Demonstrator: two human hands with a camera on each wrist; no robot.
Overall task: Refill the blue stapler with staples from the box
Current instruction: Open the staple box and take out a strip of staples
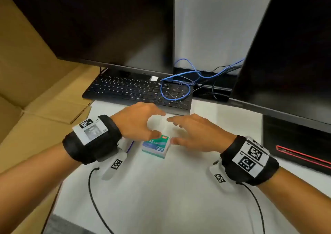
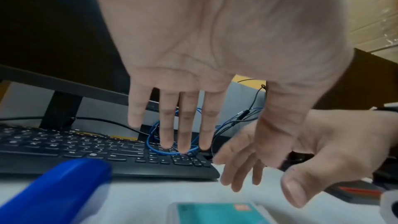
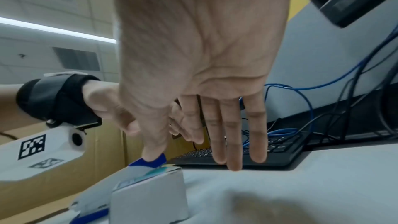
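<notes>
A small staple box [image 1: 156, 146] with a teal-green top and white sides lies on the white desk [image 1: 161, 198], between my two hands. My left hand [image 1: 156, 124] hovers over its far left corner, fingers spread and relaxed, thumb above the lid. My right hand [image 1: 174, 130] hovers at the box's right side, fingers [image 3: 233, 142] straight, thumb close to its edge. Whether either thumb touches the box I cannot tell. The blue stapler [image 2: 53, 193] lies left of the box, under my left wrist, and in the head view only a blue edge of the stapler [image 1: 130, 146] shows.
A black keyboard [image 1: 139, 92] sits just beyond the hands, with a blue cable [image 1: 179, 86] looped over its right end. Two dark monitors [image 1: 107, 27] [image 1: 290, 45] stand behind. Cardboard boxes [image 1: 26, 72] line the left; a black case [image 1: 295, 144] stands on the right.
</notes>
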